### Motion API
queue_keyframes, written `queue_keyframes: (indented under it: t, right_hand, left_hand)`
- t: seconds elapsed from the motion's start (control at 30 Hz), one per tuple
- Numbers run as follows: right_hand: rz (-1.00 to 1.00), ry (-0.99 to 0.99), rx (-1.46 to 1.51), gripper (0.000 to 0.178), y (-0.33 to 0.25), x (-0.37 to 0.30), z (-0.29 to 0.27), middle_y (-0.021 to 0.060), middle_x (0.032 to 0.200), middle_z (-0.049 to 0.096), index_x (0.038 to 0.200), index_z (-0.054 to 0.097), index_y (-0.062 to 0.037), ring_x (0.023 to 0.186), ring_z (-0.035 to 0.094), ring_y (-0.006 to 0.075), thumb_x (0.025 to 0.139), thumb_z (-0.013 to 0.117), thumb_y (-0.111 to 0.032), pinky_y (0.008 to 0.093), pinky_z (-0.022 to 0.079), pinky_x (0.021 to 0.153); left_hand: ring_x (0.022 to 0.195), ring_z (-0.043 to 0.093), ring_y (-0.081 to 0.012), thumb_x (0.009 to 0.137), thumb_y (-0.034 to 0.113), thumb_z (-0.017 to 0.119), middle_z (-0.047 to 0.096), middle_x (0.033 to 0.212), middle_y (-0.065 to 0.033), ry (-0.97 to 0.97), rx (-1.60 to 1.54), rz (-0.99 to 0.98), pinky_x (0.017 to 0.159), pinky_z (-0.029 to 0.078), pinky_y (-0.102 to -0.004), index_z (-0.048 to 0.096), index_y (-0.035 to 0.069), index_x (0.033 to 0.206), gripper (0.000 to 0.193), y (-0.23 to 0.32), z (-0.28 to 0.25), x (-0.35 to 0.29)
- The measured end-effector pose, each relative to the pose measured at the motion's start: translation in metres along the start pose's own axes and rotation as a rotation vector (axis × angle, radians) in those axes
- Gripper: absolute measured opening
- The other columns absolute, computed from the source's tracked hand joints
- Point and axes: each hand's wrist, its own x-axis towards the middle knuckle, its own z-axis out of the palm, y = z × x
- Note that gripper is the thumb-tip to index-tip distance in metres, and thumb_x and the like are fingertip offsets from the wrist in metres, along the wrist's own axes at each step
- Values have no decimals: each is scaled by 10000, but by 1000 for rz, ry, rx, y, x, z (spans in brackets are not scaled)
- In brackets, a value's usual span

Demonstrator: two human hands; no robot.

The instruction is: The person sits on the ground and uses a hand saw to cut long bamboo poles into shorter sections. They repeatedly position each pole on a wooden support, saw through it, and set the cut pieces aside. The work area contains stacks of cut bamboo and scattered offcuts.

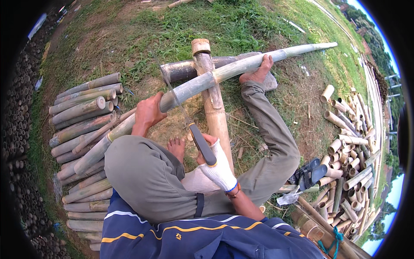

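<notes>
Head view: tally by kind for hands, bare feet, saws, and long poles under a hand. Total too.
Hands: 2 (left hand, bare; right hand, gloved)
Bare feet: 2 (left foot, right foot)
Saw: 1
Long bamboo pole under the left hand: 1
Total: 6

Bright daylight, fairly sharp centre, fisheye bending toward the rim; black corners
</notes>
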Motion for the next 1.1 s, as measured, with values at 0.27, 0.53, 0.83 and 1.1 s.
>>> queue_keyframes:
  t: [0.27,0.53,0.83,1.1]
  right_hand:
    - [222,-15,-48,556,-38,-90,-66,147,1365,639,1532,531,4,1229,656,225,1000,688,-44,370,505,1113]
    - [76,3,47,567,-24,40,-23,132,1371,657,1520,569,-9,1208,652,205,959,638,34,335,495,1124]
    - [204,-12,-100,625,-56,-133,-73,164,1381,639,1545,527,-14,1211,654,277,933,654,10,410,510,1097]
    - [-69,46,186,629,0,127,22,141,1359,646,1508,564,-18,1204,635,231,897,683,67,345,502,1122]
  left_hand:
    - [1091,797,-438,756,351,961,831,1147,-211,-133,27,-35,984,637,-531,669,103,1393,743,4,-9,13]
    - [1080,795,-451,729,380,946,827,1122,-243,-163,21,-42,994,630,-541,703,100,1385,753,7,-5,23]
    - [1096,791,-462,733,366,945,823,1114,-256,-187,3,-40,997,629,-550,704,83,1344,715,-9,-10,23]
    - [1092,790,-462,727,397,945,826,1115,-249,-141,32,-67,973,628,-552,706,97,1352,733,14,-8,29]
